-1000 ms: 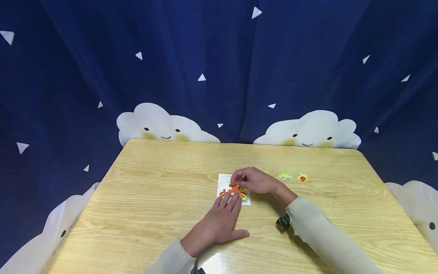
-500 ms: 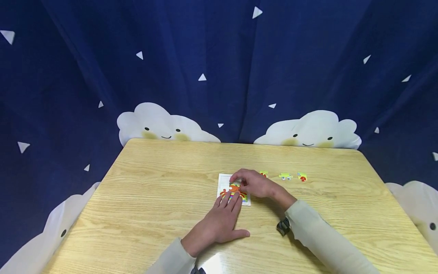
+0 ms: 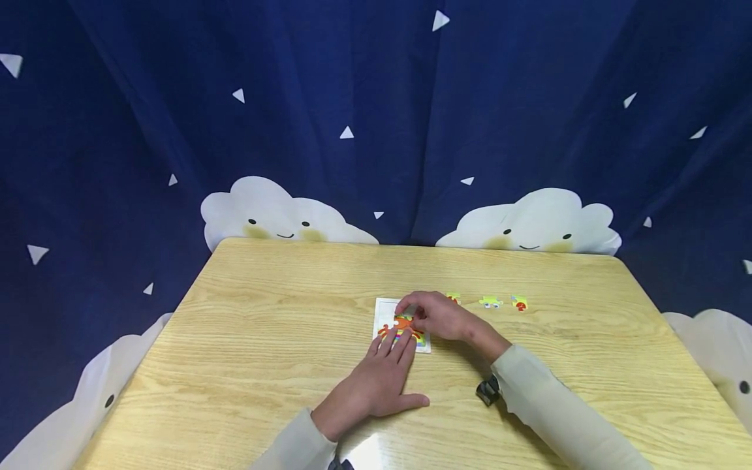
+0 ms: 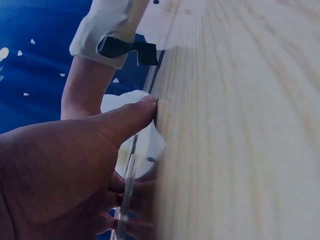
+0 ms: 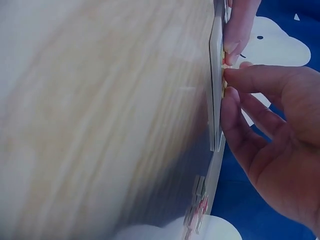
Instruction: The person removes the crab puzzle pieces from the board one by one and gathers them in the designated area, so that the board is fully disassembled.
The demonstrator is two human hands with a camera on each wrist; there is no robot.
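Observation:
A white-bordered jigsaw board (image 3: 384, 306) lies on the table, with orange and rainbow-coloured pieces in its lower part. My left hand (image 3: 378, 385) rests with straight fingers on the lower pieces, thumb spread over the wood. Over the upper right part of the board, my right hand (image 3: 439, 315) pinches an orange-and-green puzzle piece (image 3: 403, 320) between thumb and index finger. The right wrist view shows these fingertips (image 5: 231, 102) close against the board's face, on a thin yellow edge. Whether the piece sits fully flat cannot be told.
Loose puzzle pieces lie right of the board: one (image 3: 454, 297) partly behind my right hand, a green one with eyes (image 3: 490, 302), and a red-and-green one (image 3: 519, 303). The wooden table (image 3: 282, 313) ends at a blue curtain (image 3: 376, 98).
My right hand has shifted slightly down, and its thumb and finger have changed position around the piece. A loose piece behind it has come into view. The left hand stays still.

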